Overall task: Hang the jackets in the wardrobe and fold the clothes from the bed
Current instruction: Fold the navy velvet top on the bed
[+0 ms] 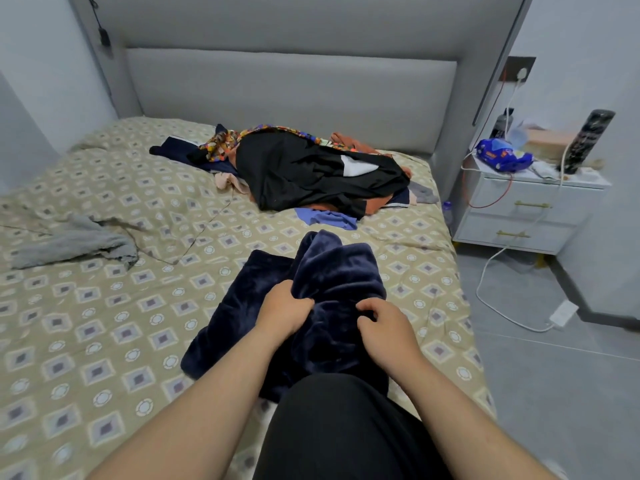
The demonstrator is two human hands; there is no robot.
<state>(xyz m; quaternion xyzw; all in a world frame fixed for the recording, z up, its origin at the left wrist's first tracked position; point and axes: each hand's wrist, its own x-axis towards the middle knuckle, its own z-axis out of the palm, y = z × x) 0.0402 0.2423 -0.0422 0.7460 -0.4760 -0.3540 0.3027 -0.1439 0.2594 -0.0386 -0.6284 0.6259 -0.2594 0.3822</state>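
A dark navy plush garment [336, 271] is lying on the near part of the bed [104, 306], directly in front of the person, with its upper portion bunching up in a fold. The left hand [284, 311] is gripping a fold at the garment's middle, fingers curling into the fabric. The right hand [386, 325] is pinching the plush just beside it, so both hands are clamping the same piece, close together but not touching. Farther up the patterned bedspread, a pile of clothes [311, 171] is sitting near the grey headboard [291, 88] (a black item is covering most of it, with orange, blue and multicoloured pieces showing at the edges). A crumpled grey cloth [72, 242] is lying well apart at the bed's left side. To the right, a white nightstand [526, 202] is carrying a blue packet [502, 155] and a dark cylinder [588, 142], and a white cable is trailing down to a power strip [563, 315] on the floor.
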